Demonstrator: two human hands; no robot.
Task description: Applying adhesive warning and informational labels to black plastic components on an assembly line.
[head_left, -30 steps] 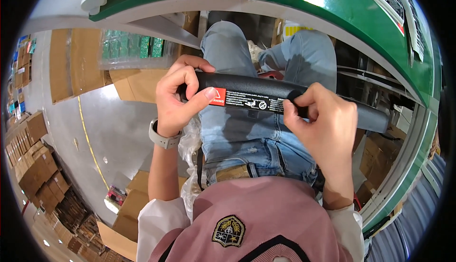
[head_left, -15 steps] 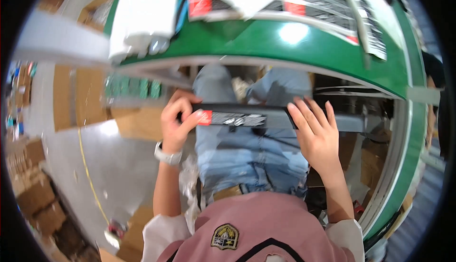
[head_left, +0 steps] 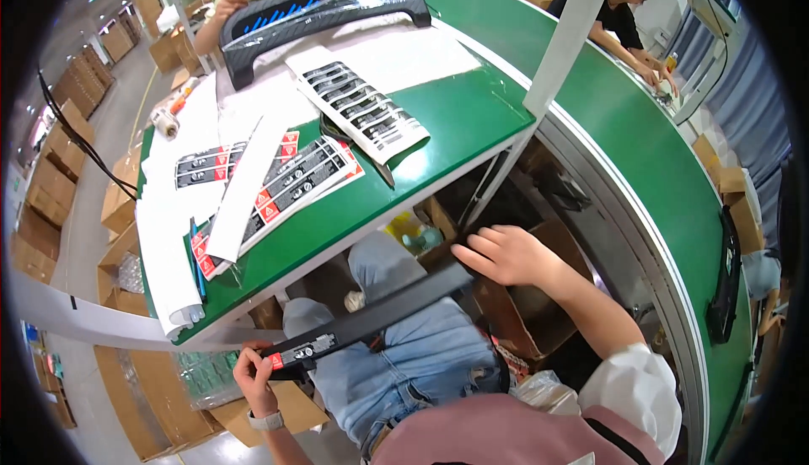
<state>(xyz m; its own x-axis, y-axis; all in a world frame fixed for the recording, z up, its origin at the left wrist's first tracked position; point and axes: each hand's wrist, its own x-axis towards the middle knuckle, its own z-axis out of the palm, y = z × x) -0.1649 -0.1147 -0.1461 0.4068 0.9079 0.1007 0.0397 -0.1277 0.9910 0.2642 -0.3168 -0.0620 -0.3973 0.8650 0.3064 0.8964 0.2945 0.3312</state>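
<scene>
A long black plastic bar [head_left: 396, 305] lies slantwise over my lap, its right end higher in view. Near its left end is a label [head_left: 305, 351] in red, black and white. My left hand [head_left: 255, 378], with a watch at the wrist, is closed around that end, thumb beside the label. At the other end is my right hand [head_left: 510, 254], fingers stretched out over the bar's tip; its thumb and any contact underneath are hidden. Ahead on the green table [head_left: 447, 123] lie label sheets [head_left: 282, 191], a black-and-white label sheet [head_left: 362, 111] and a blue pen [head_left: 198, 258].
The table's front edge runs just beyond my knees. A white post [head_left: 573, 31] rises at its right corner. Across the table a person handles a large black curved part [head_left: 329, 18]; another person [head_left: 624, 22] works at far right. An open cardboard box [head_left: 539, 296] stands below my right arm.
The view has swung up and right, showing more of the table. The bar has gone from level to slanted, and my right hand has shifted to its far tip.
</scene>
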